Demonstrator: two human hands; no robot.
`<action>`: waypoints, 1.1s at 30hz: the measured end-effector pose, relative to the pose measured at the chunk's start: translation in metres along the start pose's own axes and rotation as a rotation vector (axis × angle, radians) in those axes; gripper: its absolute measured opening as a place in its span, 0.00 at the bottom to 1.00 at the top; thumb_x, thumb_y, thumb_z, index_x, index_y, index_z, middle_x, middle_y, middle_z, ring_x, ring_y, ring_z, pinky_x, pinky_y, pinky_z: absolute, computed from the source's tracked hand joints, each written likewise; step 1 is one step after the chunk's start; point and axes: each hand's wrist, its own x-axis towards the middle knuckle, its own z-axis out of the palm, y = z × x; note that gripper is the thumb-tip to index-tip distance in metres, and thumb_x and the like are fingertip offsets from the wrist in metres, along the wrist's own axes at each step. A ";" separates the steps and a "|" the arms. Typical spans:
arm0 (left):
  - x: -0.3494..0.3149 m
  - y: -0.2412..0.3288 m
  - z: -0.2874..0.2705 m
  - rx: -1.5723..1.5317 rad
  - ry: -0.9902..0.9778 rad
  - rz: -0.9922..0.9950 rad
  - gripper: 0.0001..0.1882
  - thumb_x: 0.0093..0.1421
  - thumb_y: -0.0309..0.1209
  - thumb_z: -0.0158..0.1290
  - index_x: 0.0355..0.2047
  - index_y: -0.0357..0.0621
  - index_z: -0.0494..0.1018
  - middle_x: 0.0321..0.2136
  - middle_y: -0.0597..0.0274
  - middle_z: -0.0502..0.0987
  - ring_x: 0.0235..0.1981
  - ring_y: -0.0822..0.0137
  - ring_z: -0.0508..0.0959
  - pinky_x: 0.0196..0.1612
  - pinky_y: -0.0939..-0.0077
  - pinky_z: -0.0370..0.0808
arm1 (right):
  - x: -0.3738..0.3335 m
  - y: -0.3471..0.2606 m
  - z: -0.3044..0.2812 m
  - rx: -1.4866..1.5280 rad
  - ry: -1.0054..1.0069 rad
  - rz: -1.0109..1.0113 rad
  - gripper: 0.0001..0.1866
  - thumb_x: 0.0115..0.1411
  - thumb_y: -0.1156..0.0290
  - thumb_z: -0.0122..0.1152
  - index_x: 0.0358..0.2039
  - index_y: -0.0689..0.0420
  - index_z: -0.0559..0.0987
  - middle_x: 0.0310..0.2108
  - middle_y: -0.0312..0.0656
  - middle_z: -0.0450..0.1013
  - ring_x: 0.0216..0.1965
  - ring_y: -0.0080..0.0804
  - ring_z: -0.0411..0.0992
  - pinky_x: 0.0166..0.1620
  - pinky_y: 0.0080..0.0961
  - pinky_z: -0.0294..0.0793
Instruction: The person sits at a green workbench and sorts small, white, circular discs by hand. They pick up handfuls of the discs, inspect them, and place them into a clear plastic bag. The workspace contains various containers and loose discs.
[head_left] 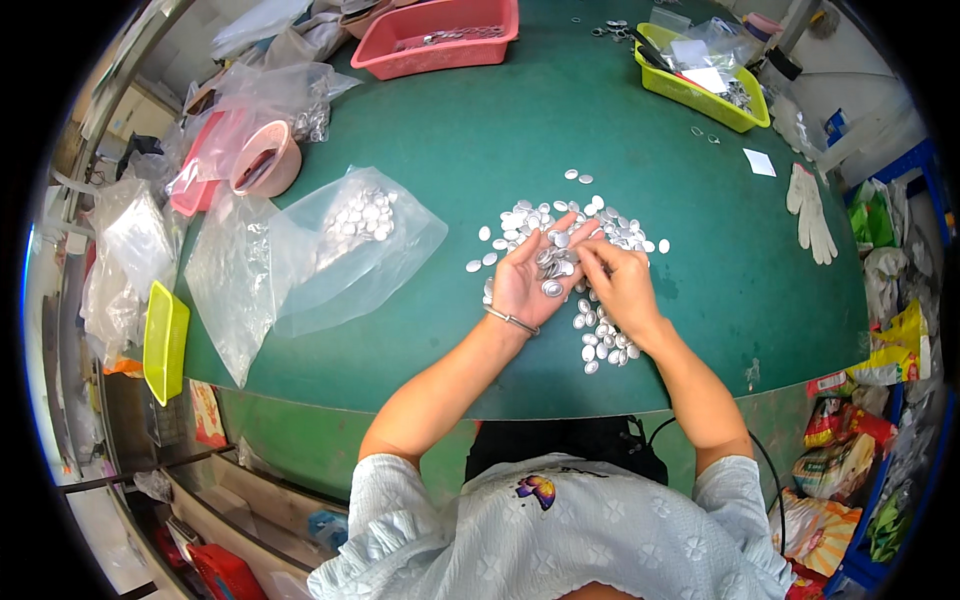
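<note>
My left hand point(518, 284) is turned palm up over the table, cupping several small oval silver metal pieces point(553, 264). A metal bangle sits on that wrist. Fingertips of my right hand point(630, 292) are pinched together at the edge of the left palm, beside those pieces; whatever lies between them is too small to make out. Around and behind both hands spreads a loose heap of the same oval pieces point(628, 234), with another cluster point(602, 345) nearer to me under the right wrist. To the left, a clear plastic bag point(410, 235) lies flat with many similar pieces inside.
The green table point(480, 120) holds a pink tray point(435, 62) of metal parts at the back and a yellow-green basket point(705, 100) at the far right. A white glove point(812, 215) lies on the right. Left stand a pink tub point(272, 165) and a yellow-green tray point(165, 342).
</note>
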 end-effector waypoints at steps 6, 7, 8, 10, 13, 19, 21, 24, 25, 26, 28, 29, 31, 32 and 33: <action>0.000 -0.001 -0.002 -0.082 0.002 -0.006 0.26 0.66 0.37 0.31 0.59 0.32 0.51 0.60 0.36 0.51 0.62 0.48 0.54 0.64 0.58 0.51 | 0.011 0.006 -0.018 1.121 -0.147 0.511 0.12 0.62 0.68 0.48 0.29 0.64 0.74 0.15 0.32 0.65 0.12 0.16 0.54 0.14 0.13 0.50; 0.001 -0.001 -0.003 -0.094 -0.008 -0.008 0.26 0.65 0.38 0.31 0.59 0.32 0.51 0.60 0.37 0.51 0.62 0.48 0.54 0.64 0.58 0.51 | 0.012 0.003 -0.019 1.209 -0.105 0.557 0.13 0.63 0.67 0.47 0.28 0.64 0.73 0.16 0.33 0.65 0.12 0.16 0.55 0.13 0.13 0.51; 0.001 0.000 -0.003 -0.106 -0.018 -0.010 0.27 0.65 0.38 0.32 0.59 0.32 0.51 0.60 0.37 0.51 0.62 0.48 0.54 0.64 0.57 0.52 | 0.014 -0.001 -0.021 1.296 -0.062 0.603 0.15 0.63 0.66 0.45 0.28 0.65 0.73 0.17 0.34 0.66 0.13 0.16 0.55 0.13 0.13 0.51; 0.000 0.000 -0.003 -0.096 -0.005 -0.005 0.27 0.65 0.38 0.33 0.59 0.32 0.51 0.59 0.37 0.52 0.61 0.49 0.54 0.64 0.58 0.51 | 0.016 -0.005 -0.023 1.329 -0.132 0.550 0.16 0.63 0.66 0.44 0.31 0.66 0.74 0.19 0.37 0.68 0.15 0.18 0.58 0.13 0.13 0.54; 0.000 -0.001 -0.001 -0.063 0.015 -0.010 0.27 0.65 0.39 0.34 0.59 0.31 0.51 0.59 0.38 0.54 0.61 0.50 0.56 0.63 0.58 0.52 | 0.015 0.002 -0.021 1.071 -0.208 0.371 0.11 0.60 0.70 0.51 0.34 0.67 0.76 0.21 0.39 0.70 0.16 0.20 0.62 0.17 0.14 0.60; -0.001 -0.001 -0.006 -0.020 0.062 -0.103 0.28 0.65 0.43 0.34 0.58 0.31 0.55 0.56 0.43 0.60 0.57 0.55 0.62 0.61 0.60 0.57 | 0.004 -0.003 0.001 0.077 0.002 0.002 0.10 0.52 0.77 0.61 0.36 0.61 0.78 0.19 0.36 0.69 0.19 0.19 0.63 0.23 0.21 0.64; -0.002 -0.002 -0.005 -0.003 0.047 -0.118 0.29 0.65 0.44 0.34 0.57 0.32 0.55 0.54 0.45 0.63 0.55 0.56 0.65 0.59 0.61 0.59 | 0.005 0.002 -0.001 0.015 -0.009 0.024 0.08 0.52 0.77 0.61 0.35 0.62 0.78 0.17 0.35 0.67 0.18 0.19 0.64 0.23 0.20 0.64; -0.003 -0.004 -0.003 -0.008 0.030 -0.112 0.29 0.65 0.44 0.34 0.57 0.32 0.56 0.51 0.49 0.66 0.52 0.57 0.67 0.58 0.63 0.61 | 0.005 0.005 0.001 0.181 0.015 0.100 0.06 0.52 0.78 0.61 0.33 0.64 0.78 0.15 0.33 0.65 0.17 0.18 0.64 0.22 0.18 0.64; -0.003 -0.004 -0.001 -0.006 0.029 -0.108 0.29 0.65 0.44 0.34 0.58 0.33 0.55 0.51 0.49 0.66 0.53 0.57 0.67 0.58 0.63 0.61 | 0.005 0.006 0.002 0.279 0.032 0.132 0.06 0.52 0.78 0.61 0.32 0.64 0.78 0.15 0.33 0.64 0.16 0.18 0.64 0.21 0.18 0.64; -0.003 -0.004 0.000 -0.004 0.029 -0.103 0.29 0.65 0.44 0.34 0.58 0.33 0.55 0.51 0.49 0.66 0.53 0.56 0.67 0.58 0.62 0.61 | 0.004 0.011 0.003 0.309 0.037 0.128 0.06 0.52 0.78 0.61 0.32 0.64 0.78 0.14 0.32 0.64 0.15 0.18 0.63 0.20 0.17 0.63; -0.002 -0.004 0.001 -0.003 0.034 -0.097 0.29 0.65 0.45 0.35 0.58 0.32 0.55 0.52 0.48 0.65 0.54 0.56 0.65 0.59 0.62 0.60 | 0.006 0.016 0.004 0.369 0.045 0.119 0.07 0.52 0.77 0.61 0.32 0.65 0.77 0.14 0.31 0.65 0.13 0.18 0.61 0.19 0.15 0.61; -0.002 -0.003 0.001 -0.003 0.037 -0.094 0.29 0.65 0.45 0.35 0.58 0.32 0.55 0.52 0.48 0.64 0.55 0.55 0.64 0.59 0.62 0.60 | 0.006 0.017 -0.002 0.520 -0.007 0.245 0.07 0.53 0.76 0.59 0.33 0.64 0.76 0.15 0.31 0.65 0.13 0.18 0.60 0.18 0.15 0.60; -0.001 -0.002 -0.004 -0.028 0.014 -0.087 0.30 0.65 0.44 0.33 0.59 0.31 0.52 0.55 0.46 0.61 0.58 0.54 0.60 0.61 0.60 0.56 | 0.010 0.002 -0.016 0.822 -0.122 0.497 0.09 0.55 0.72 0.57 0.34 0.63 0.74 0.18 0.32 0.66 0.14 0.18 0.59 0.17 0.14 0.57; -0.002 -0.002 -0.006 -0.041 0.002 -0.083 0.30 0.65 0.43 0.33 0.59 0.31 0.51 0.57 0.45 0.59 0.60 0.53 0.58 0.62 0.60 0.54 | 0.012 0.002 -0.016 1.043 -0.128 0.497 0.09 0.56 0.70 0.55 0.35 0.63 0.73 0.20 0.33 0.67 0.15 0.18 0.59 0.16 0.14 0.56; -0.001 -0.003 -0.004 -0.056 0.008 -0.086 0.30 0.65 0.43 0.32 0.59 0.30 0.50 0.58 0.44 0.58 0.60 0.53 0.58 0.62 0.59 0.53 | 0.015 0.004 -0.019 1.262 -0.126 0.493 0.10 0.57 0.68 0.53 0.35 0.62 0.72 0.21 0.34 0.67 0.16 0.19 0.59 0.16 0.14 0.55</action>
